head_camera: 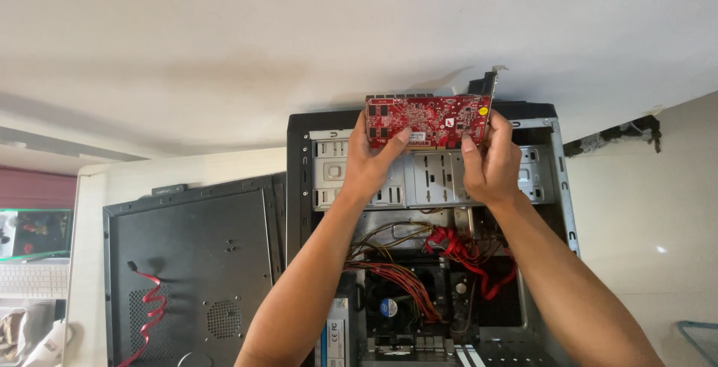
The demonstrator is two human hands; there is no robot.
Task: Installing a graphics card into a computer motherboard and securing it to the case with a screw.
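**Red circuit card held in both hands above an open computer case**

A red circuit card point(428, 121) is gripped at its lower edge by both hands. The left hand point(372, 163) is clamped on the card's left part, thumb laid against the face and fingers behind. The right hand point(490, 165) is closed on the right part, near the metal bracket point(490, 86) that stands up at that end. The card is held upright and level, over the far end of the case and clear of everything inside it.

Several risks can be judged from this hold. The card's face is touched by bare fingertips, so small parts could be smudged or harmed by static. The grip is taken only along one edge, so the card could be twisted or let slip; a fall would carry it onto the wires below. The bracket's corner could be caught on the case frame if the card is tilted.

The open computer case point(562, 187) lies flat under the forearms. Held in it are grey metal drive bays point(434, 180) at the far end, a bundle of red cables point(464, 251), orange and yellow wires point(400, 277), and a black fan point(389, 307). What lies nearer the bottom edge is partly hidden by the arms.

Just left of the case, a black side panel point(194, 262) lies flat with a loose red cable point(149, 311) on it. Farther left, a white keyboard point(34, 279) is seen.
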